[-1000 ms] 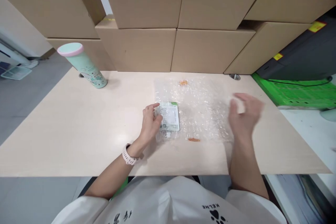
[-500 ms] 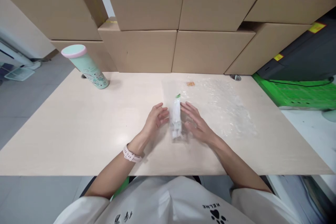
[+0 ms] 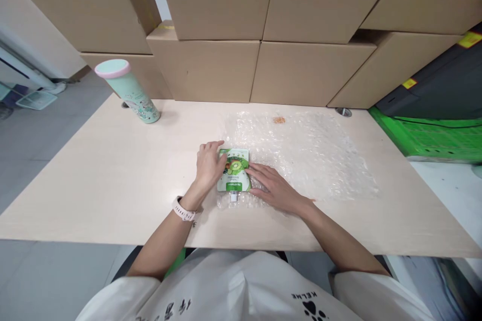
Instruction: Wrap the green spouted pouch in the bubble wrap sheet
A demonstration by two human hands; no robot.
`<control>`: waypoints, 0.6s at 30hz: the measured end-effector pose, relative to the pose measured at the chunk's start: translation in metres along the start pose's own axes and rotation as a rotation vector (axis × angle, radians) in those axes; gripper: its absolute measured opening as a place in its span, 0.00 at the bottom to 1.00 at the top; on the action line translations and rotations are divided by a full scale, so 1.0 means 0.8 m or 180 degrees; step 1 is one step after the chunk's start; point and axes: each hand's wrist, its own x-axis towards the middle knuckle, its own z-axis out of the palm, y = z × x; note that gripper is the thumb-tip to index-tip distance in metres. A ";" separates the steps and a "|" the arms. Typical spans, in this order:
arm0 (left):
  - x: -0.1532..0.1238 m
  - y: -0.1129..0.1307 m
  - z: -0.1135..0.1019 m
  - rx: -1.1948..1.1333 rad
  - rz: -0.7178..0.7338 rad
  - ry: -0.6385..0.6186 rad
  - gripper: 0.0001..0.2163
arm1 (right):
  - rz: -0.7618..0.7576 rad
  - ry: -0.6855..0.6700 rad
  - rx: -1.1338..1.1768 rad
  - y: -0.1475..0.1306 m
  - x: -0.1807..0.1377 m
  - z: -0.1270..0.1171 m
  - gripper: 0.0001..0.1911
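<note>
A flat green and white spouted pouch (image 3: 241,180) with a kiwi picture and the words "Salad Smoothie" lies face up, its white cap (image 3: 234,196) toward me. Under it is clear bubble wrap (image 3: 305,155), spread to the right. My left hand (image 3: 210,166) rests at the pouch's left side, its thumb over the pouch's edge and its fingers loosely bent and apart. From the right, my right hand (image 3: 274,188) touches the pouch's other edge with outstretched fingers. Neither hand is closed around the pouch.
A mint tumbler (image 3: 135,95) with a pink-rimmed lid stands at the table's back left. Stacked cardboard boxes (image 3: 203,70) line the back edge. An orange patch (image 3: 279,120) shows on the bubble wrap. On the right are a green crate (image 3: 433,135) and a dark case (image 3: 444,90).
The pouch, seen narrow and edge-on before, now lies flat with its printed face up. Both hands have shifted left with it, and my left thumb now overlaps its edge.
</note>
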 end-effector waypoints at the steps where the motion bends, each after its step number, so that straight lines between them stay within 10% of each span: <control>1: -0.001 0.002 0.001 0.0283 0.0175 -0.0133 0.17 | -0.0009 -0.0012 -0.0003 0.000 0.000 -0.001 0.29; 10: 0.011 -0.009 -0.006 0.0776 -0.0076 -0.0474 0.12 | 0.0021 -0.0122 -0.0002 0.001 0.000 0.001 0.29; 18: 0.005 -0.008 0.008 -0.1726 -0.0024 -0.0452 0.13 | -0.0052 0.0236 0.0304 -0.013 0.001 -0.004 0.31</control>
